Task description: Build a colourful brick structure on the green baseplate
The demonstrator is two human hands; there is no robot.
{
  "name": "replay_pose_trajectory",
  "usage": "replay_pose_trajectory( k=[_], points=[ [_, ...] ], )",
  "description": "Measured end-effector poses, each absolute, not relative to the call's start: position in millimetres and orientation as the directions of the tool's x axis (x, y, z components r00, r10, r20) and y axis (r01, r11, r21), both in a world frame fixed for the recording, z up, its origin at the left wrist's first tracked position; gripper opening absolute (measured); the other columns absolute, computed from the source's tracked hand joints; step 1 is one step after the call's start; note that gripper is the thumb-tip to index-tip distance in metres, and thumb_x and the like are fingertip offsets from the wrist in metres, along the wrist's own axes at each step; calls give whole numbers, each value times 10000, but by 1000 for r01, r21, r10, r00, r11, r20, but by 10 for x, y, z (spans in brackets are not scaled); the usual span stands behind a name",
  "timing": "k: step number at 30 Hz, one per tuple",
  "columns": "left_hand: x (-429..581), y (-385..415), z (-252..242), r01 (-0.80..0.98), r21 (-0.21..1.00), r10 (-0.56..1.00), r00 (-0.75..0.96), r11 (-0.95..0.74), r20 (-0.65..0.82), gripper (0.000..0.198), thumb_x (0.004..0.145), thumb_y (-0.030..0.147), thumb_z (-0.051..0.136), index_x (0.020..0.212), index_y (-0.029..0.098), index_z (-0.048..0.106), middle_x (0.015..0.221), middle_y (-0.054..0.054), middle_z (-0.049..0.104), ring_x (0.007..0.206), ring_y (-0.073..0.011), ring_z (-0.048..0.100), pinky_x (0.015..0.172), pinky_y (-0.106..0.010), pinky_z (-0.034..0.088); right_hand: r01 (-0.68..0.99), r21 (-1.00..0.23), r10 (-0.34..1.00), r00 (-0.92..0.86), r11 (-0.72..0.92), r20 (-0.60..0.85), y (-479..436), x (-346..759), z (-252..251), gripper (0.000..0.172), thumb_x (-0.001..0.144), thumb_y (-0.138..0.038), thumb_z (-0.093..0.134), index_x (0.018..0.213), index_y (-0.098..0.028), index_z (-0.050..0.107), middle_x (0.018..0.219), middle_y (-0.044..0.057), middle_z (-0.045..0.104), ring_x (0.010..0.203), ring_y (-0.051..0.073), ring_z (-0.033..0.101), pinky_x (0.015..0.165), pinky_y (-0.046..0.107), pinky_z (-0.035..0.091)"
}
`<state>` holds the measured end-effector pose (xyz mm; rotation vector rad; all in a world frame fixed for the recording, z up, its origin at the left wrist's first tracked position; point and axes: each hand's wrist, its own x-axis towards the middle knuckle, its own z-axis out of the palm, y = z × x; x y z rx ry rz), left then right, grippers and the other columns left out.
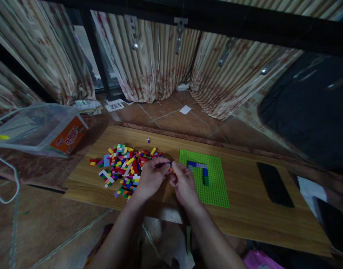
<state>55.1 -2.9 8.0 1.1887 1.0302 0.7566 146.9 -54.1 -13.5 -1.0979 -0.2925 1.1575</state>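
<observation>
My left hand (151, 177) and my right hand (183, 182) meet above the wooden board (244, 209), fingertips pinched together around a small brick (170, 167) that I can barely make out. Just left of them lies a heap of several coloured bricks (123, 166). To the right of my hands a green baseplate (213, 186) lies flat, carrying a short blue, lilac and green row of bricks (201, 169) near its far edge.
A black phone (275, 184) lies on the board's right part. One lone purple brick (148, 140) sits near the far edge. A clear plastic tub with an orange box (67, 136) stands on the floor at left. Curtains hang behind.
</observation>
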Motion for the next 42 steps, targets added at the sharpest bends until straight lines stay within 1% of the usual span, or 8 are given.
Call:
replay_pose_trajectory(
  k=[5,11,15,19,26,34,39,42],
  points=[
    [616,-78,-3,-73,948,911,309,310,-274,215,630,275,752,778,128,699,586,11,635,507,-94,546,506,-203,458,-564,-826,811,493,21,-316,-531,1444,-199,397,556,-482,824,631,-194,562,437,-99,439,407,46,348,372,166,245],
    [556,-42,40,-161,926,889,374,341,-262,218,661,304,735,796,135,702,608,4,644,529,-95,556,549,-210,461,-736,-675,825,405,39,-394,-537,1429,-162,347,581,-358,841,619,-183,543,466,-98,448,414,31,340,371,153,254],
    [369,58,104,172,984,913,390,54,-119,123,745,244,639,809,171,714,691,-8,683,622,-136,602,620,-240,465,-807,-590,829,327,-5,-454,-512,1445,-160,156,674,-246,749,694,-180,610,615,-40,611,504,56,493,461,165,403],
    [236,91,87,536,815,916,400,-220,-16,190,781,174,557,846,208,732,783,-21,714,705,-169,634,685,-269,451,-761,-648,824,344,-38,-451,-440,1436,-170,48,686,-193,686,718,-185,651,738,1,689,640,100,607,566,203,480],
    [229,72,35,748,567,907,421,-345,-3,267,753,92,505,852,217,720,852,-54,726,787,-204,657,724,-293,442,-585,-811,855,420,-2,-305,-342,1301,-200,231,796,-418,632,890,-224,714,1036,14,713,1006,155,625,902,290,470],
    [175,134,67,660,692,919,394,-294,15,282,763,100,506,925,179,723,869,-70,731,783,-200,658,730,-288,460,-493,-870,898,392,24,-197,-320,1223,-248,425,841,-577,540,1038,-236,702,1174,30,690,1151,176,587,1029,345,402],
    [51,219,151,542,814,945,327,-208,23,245,800,167,513,903,175,735,787,-41,722,700,-176,636,687,-268,462,-467,-882,889,429,66,-161,-310,1292,-196,418,826,-562,565,1016,-218,706,1147,55,700,1124,186,605,1031,364,404],
    [-49,297,160,487,860,978,199,-154,62,222,797,212,528,864,169,735,741,-28,708,653,-161,612,637,-250,450,-301,-951,865,494,68,-94,-369,1344,-173,295,824,-473,617,969,-234,711,1050,34,724,1026,182,635,963,353,444]
  ],
)
